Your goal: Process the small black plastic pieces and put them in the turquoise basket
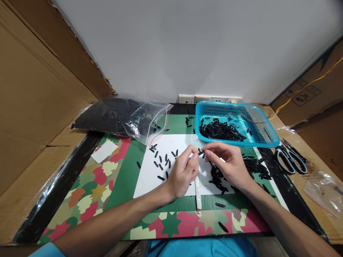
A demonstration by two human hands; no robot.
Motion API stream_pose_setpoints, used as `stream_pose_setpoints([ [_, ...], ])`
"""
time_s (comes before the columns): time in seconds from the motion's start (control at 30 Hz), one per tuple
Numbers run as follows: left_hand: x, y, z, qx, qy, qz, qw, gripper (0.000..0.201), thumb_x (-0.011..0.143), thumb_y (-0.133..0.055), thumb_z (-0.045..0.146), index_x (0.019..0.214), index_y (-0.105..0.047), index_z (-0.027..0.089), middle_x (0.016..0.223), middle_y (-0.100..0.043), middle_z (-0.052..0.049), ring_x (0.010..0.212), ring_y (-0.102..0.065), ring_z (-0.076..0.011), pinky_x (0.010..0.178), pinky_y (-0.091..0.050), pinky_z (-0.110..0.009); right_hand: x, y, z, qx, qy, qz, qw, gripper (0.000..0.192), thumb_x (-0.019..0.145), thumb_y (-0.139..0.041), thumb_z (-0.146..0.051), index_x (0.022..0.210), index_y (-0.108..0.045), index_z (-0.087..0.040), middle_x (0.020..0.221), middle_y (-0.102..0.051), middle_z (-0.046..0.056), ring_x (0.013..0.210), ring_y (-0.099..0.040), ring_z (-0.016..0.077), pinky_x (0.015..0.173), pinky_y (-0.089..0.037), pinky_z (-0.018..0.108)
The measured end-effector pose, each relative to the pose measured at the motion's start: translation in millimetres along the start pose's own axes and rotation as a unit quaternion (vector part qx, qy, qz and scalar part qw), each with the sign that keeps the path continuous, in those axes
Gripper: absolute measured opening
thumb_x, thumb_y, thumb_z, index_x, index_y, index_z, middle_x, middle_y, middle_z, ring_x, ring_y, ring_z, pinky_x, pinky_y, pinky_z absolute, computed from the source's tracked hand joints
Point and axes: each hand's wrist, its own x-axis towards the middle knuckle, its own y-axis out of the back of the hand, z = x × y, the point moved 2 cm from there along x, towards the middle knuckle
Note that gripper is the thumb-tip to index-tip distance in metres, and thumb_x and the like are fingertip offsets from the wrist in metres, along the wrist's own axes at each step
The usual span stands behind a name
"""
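Note:
My left hand [184, 171] grips a long white strip [197, 192] that hangs down toward the table's front edge. My right hand [230, 162] pinches a small black piece [200, 152] at the strip's top end, fingertips of both hands almost touching. Both hands hover over a white sheet [150, 175] strewn with several loose black pieces [160, 162]. A denser heap of black pieces [218, 176] lies under my right hand.
A blue basket [264, 137] with black pieces stands at the back right. A clear bag [120, 116] of black pieces lies back left. Scissors [291, 160] rest at the right. A small white paper [104, 151] sits on the patterned mat [91, 189]. Cardboard walls stand on both sides.

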Motion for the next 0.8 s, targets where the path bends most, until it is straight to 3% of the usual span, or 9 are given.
stream_pose_setpoints([
  [0.4, 1.6, 0.0, 0.5, -0.026, 0.009, 0.003, 1.000, 0.038, 0.108, -0.046, 0.053, 0.086, -0.045, 0.022, 0.053, -0.036, 0.010, 0.042, -0.027, -0.0063, 0.042, -0.026, -0.018, -1.0, -1.7, -1.9, -0.012, -0.001, -0.019, 1.000, 0.030, 0.101, -0.069, -0.048, 0.092, -0.073, -0.019, 0.075, -0.071, 0.002, 0.063, -0.061, 0.0144, 0.059, -0.048, 0.026],
  [0.8, 3.2, -0.5, -2.0, -0.055, 0.018, -0.003, 0.998, 0.044, 0.105, -0.052, 0.057, 0.081, -0.046, 0.020, 0.056, -0.035, 0.010, 0.043, -0.027, -0.0047, 0.040, -0.021, -0.018, -3.1, -1.5, -4.2, -0.047, 0.006, -0.033, 0.998, 0.029, 0.105, -0.063, -0.042, 0.087, -0.068, -0.020, 0.077, -0.068, 0.001, 0.068, -0.059, 0.0146, 0.064, -0.046, 0.027],
])
